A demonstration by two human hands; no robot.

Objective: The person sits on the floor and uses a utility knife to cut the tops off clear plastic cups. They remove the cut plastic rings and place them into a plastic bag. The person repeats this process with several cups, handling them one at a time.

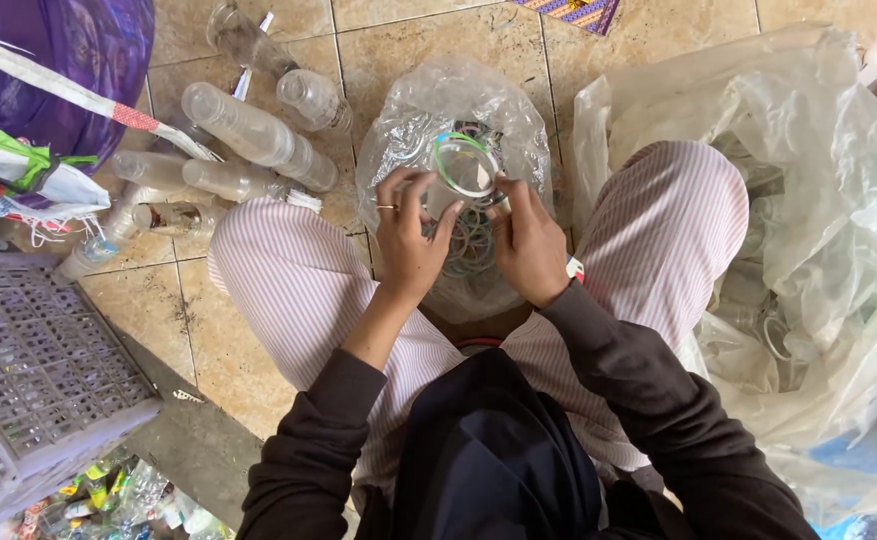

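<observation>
A clear plastic cup [466,168] with a green rim is held between both hands above the gap between the knees, its open mouth turned up toward the camera; the left hand [411,235], a ring on one finger, is curled against the cup's left side with its fingertips pressed to the wall; the right hand [529,243] is closed on the cup's right side, thumb and fingers pinching at the rim; whether something is being peeled from the rim cannot be told. Directly beneath the cup a clear plastic bag [414,120] is seen standing open on the tiled floor [429,45], and green and pale plastic rings [469,250] are gathered inside it. The legs are clad in pink striped trousers [299,290]; the arms are covered by dark sleeves [649,390]. To the left, several clear plastic bottles [244,125] are laid on the tiles, close together and mostly on their sides; a purple sack [89,60] is seen at the upper left, and a grey slatted crate [29,380] at the lower left. On the right, a large translucent bag [839,250] is heaped beside the right knee, touching it.
</observation>
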